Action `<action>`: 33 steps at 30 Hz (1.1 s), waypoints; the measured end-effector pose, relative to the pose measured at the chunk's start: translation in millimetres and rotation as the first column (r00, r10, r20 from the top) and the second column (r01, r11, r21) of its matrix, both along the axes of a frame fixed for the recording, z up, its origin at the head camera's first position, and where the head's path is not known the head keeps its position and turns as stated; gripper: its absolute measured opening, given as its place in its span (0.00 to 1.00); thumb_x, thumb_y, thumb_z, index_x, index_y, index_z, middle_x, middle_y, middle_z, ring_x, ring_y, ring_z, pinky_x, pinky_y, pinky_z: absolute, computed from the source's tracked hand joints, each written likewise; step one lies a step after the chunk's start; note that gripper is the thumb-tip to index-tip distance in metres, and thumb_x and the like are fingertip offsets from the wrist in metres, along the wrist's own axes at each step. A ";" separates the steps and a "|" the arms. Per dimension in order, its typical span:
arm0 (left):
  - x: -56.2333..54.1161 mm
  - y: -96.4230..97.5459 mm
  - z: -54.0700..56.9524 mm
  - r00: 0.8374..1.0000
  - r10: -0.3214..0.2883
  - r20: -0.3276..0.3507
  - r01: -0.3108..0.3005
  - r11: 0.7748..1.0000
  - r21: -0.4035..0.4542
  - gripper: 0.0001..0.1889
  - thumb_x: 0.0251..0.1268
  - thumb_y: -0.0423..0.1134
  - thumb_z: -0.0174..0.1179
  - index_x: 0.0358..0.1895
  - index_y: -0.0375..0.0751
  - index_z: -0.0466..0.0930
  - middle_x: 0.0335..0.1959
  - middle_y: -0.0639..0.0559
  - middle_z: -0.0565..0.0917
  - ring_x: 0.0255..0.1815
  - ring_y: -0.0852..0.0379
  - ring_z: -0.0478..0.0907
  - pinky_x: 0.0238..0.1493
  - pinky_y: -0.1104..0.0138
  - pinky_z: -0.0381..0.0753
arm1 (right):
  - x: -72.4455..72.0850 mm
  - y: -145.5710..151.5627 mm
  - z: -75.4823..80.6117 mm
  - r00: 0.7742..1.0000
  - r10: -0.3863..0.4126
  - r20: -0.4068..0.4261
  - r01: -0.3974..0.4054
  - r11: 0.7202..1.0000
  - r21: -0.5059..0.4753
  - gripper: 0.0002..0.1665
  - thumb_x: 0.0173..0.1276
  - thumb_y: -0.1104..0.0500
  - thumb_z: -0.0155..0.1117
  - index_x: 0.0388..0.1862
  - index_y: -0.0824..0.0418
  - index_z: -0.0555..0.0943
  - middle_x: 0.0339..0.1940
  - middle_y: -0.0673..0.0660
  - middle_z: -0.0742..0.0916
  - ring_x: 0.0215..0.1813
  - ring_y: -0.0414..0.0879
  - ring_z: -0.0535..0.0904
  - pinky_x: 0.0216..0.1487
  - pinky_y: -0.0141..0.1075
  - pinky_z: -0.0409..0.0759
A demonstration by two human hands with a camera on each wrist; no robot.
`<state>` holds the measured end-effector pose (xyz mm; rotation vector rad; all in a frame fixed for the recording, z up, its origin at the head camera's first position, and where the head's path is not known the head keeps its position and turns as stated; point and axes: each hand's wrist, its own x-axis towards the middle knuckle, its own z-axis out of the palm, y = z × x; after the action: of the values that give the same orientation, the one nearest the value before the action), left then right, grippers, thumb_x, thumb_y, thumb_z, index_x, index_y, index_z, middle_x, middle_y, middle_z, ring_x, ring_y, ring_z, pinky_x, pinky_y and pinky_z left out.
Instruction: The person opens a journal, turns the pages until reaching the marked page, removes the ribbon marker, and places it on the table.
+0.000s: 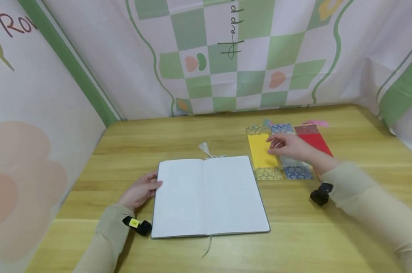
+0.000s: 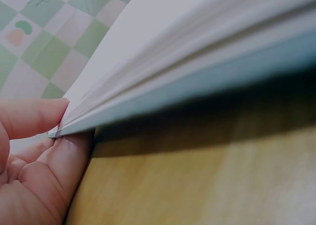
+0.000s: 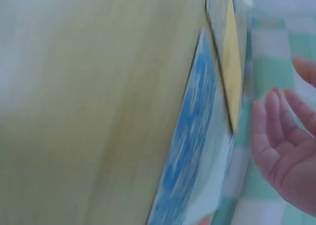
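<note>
An open notebook (image 1: 178,197) with blank white pages and a dark teal cover lies on the table. My left hand (image 1: 142,191) grips its left edge; in the left wrist view the thumb (image 2: 37,117) lies on the pages and fingers are under the cover. From the notebook's top edge a white tassel (image 1: 204,149) sticks out. Over the bookmarks at the right hovers my right hand (image 1: 289,147), fingers loosely bent and nothing in them. Below it are a yellow bookmark (image 1: 261,149) and a blue-patterned bookmark (image 1: 298,172), partly hidden by the hand. A red bookmark (image 1: 316,142) lies beside them.
The wooden table (image 1: 131,142) ends at the back against a green-and-white checked curtain (image 1: 223,87). A thin ribbon (image 1: 208,246) hangs from the notebook's bottom edge. A pink tassel (image 1: 318,123) lies at the top of the red bookmark.
</note>
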<state>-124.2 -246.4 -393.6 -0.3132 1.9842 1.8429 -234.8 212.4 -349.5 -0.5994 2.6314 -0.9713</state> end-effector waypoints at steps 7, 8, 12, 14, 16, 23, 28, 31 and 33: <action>-0.7 0.7 3.4 1.000 -0.007 -0.009 0.007 1.000 -0.001 0.29 0.70 0.29 0.50 0.71 0.29 0.51 0.51 0.46 0.77 0.42 0.63 0.77 0.44 0.71 0.78 | 15.8 -34.5 0.3 0.985 0.163 -0.060 -0.159 0.985 0.068 0.30 0.63 0.54 0.66 0.59 0.68 0.72 0.52 0.65 0.80 0.56 0.60 0.74 0.56 0.54 0.75; -0.7 0.5 3.7 1.000 -0.010 -0.009 0.010 1.000 -0.002 0.30 0.70 0.30 0.49 0.71 0.29 0.51 0.52 0.45 0.76 0.42 0.63 0.77 0.45 0.71 0.78 | 16.4 -38.9 -0.4 0.983 0.173 -0.069 -0.167 0.983 0.080 0.31 0.63 0.53 0.67 0.60 0.68 0.72 0.54 0.65 0.79 0.58 0.60 0.73 0.57 0.55 0.74; -1.5 -0.7 2.5 1.000 -0.012 -0.010 0.011 1.000 -0.015 0.30 0.70 0.30 0.49 0.72 0.30 0.50 0.55 0.42 0.75 0.43 0.63 0.77 0.45 0.71 0.78 | 18.0 -57.4 -2.5 0.973 0.205 -0.105 -0.189 0.971 0.148 0.38 0.59 0.49 0.70 0.62 0.67 0.71 0.61 0.66 0.76 0.64 0.63 0.68 0.63 0.57 0.67; -1.7 -1.2 1.6 1.000 -0.012 -0.012 0.012 1.000 -0.017 0.30 0.70 0.30 0.50 0.72 0.29 0.50 0.55 0.41 0.75 0.43 0.63 0.77 0.45 0.71 0.78 | 18.8 -66.9 -4.7 0.963 0.242 -0.115 -0.219 0.958 0.183 0.41 0.57 0.46 0.71 0.64 0.67 0.70 0.63 0.67 0.75 0.65 0.65 0.65 0.64 0.58 0.64; -1.4 -1.4 0.7 1.000 -0.010 -0.012 0.009 1.000 -0.021 0.30 0.70 0.30 0.50 0.71 0.29 0.51 0.54 0.42 0.76 0.42 0.63 0.77 0.45 0.71 0.78 | 20.0 -76.8 -7.2 0.959 0.264 -0.106 -0.235 0.945 0.228 0.46 0.54 0.43 0.72 0.65 0.65 0.69 0.65 0.67 0.72 0.67 0.66 0.62 0.65 0.57 0.63; 0.5 -0.2 0.0 1.000 -0.015 -0.010 0.015 1.000 -0.016 0.29 0.70 0.30 0.49 0.71 0.29 0.52 0.52 0.45 0.77 0.42 0.63 0.78 0.44 0.71 0.78 | 24.1 -98.1 -12.3 0.963 0.269 -0.027 -0.243 0.903 0.354 0.59 0.47 0.38 0.75 0.73 0.61 0.60 0.71 0.67 0.64 0.71 0.64 0.55 0.67 0.56 0.62; 1.0 -0.2 0.5 1.000 -0.025 -0.015 0.025 0.999 -0.036 0.28 0.71 0.31 0.49 0.71 0.29 0.52 0.55 0.41 0.76 0.42 0.63 0.78 0.45 0.71 0.78 | 23.2 -104.8 -10.7 0.962 0.273 -0.018 -0.241 0.876 0.419 0.63 0.45 0.38 0.76 0.73 0.63 0.57 0.70 0.68 0.64 0.71 0.65 0.55 0.67 0.56 0.62; 1.2 -0.6 0.0 0.999 -0.029 -0.015 0.029 0.999 -0.034 0.28 0.71 0.31 0.49 0.71 0.30 0.53 0.55 0.41 0.77 0.43 0.63 0.78 0.45 0.70 0.79 | 22.6 -109.2 -7.2 0.960 0.279 -0.012 -0.244 0.859 0.451 0.64 0.44 0.38 0.76 0.73 0.64 0.57 0.70 0.69 0.64 0.70 0.66 0.55 0.67 0.57 0.61; 1.0 -0.8 -0.3 0.999 -0.035 -0.015 0.035 0.999 -0.027 0.28 0.71 0.31 0.49 0.71 0.30 0.53 0.55 0.42 0.77 0.43 0.63 0.79 0.45 0.70 0.79 | 22.0 -111.8 -5.6 0.960 0.279 -0.011 -0.241 0.847 0.475 0.64 0.44 0.38 0.77 0.73 0.65 0.57 0.70 0.69 0.65 0.70 0.67 0.55 0.67 0.57 0.60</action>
<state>-123.2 -247.3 -393.9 -0.2715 2.0137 1.8033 -212.7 100.6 -355.1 -0.8499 2.6165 -0.2131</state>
